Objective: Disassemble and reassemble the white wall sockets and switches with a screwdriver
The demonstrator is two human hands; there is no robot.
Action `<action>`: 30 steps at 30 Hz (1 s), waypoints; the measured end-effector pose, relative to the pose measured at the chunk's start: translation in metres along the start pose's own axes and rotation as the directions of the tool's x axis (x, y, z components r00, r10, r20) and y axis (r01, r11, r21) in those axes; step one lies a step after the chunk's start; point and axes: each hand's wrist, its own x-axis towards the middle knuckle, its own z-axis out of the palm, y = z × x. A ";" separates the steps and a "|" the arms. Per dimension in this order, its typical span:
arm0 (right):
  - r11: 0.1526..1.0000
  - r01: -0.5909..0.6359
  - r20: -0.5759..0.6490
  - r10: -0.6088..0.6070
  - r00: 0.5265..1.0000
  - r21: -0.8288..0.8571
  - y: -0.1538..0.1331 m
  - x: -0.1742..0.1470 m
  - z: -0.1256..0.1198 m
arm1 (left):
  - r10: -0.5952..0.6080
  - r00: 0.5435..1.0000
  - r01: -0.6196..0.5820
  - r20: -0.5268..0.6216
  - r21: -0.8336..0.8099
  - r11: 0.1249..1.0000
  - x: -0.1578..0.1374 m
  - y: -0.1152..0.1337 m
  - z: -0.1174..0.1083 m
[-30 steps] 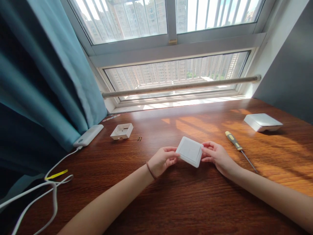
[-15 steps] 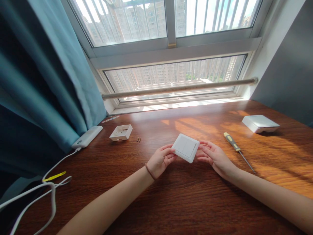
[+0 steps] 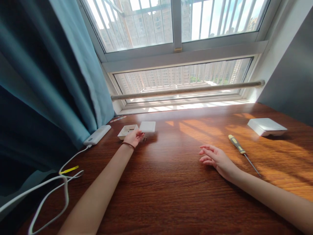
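My left hand [image 3: 133, 137] reaches far left, its fingertips on the near left corner of a white square switch plate [image 3: 148, 126]. The plate lies flat on the wooden table [image 3: 171, 182], right beside a white open back box [image 3: 126, 130]. Two small screws [image 3: 145, 139] lie just under the fingertips. My right hand [image 3: 215, 158] rests on the table at the middle right, empty, with its fingers loosely apart. A yellow-handled screwdriver [image 3: 241, 151] lies just to its right.
A white flat box [image 3: 266, 126] sits at the far right. A white power bank [image 3: 97, 134] lies by the blue curtain [image 3: 49, 81], with white cables [image 3: 56, 182] trailing off the table's left edge. Behind the table are a rod [image 3: 188, 88] and the window.
My left hand carried the switch plate from the table's middle to the far left, beside the back box. My right hand let go of the plate and stayed in place, open.
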 end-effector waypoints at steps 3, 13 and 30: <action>1.000 0.006 0.008 -0.006 1.000 -0.004 0.002 0.000 -0.001 | -0.009 0.998 0.008 -0.055 -0.020 1.000 0.014 -0.003 -0.009; 1.000 0.020 0.018 -0.020 1.000 -0.023 0.005 0.002 -0.003 | -0.050 0.994 0.043 -0.102 -0.075 0.996 0.029 -0.008 -0.016; 0.998 0.035 0.027 -0.033 0.999 -0.054 0.006 0.002 -0.002 | -0.021 0.985 0.019 -0.172 -0.009 1.000 0.029 -0.013 -0.019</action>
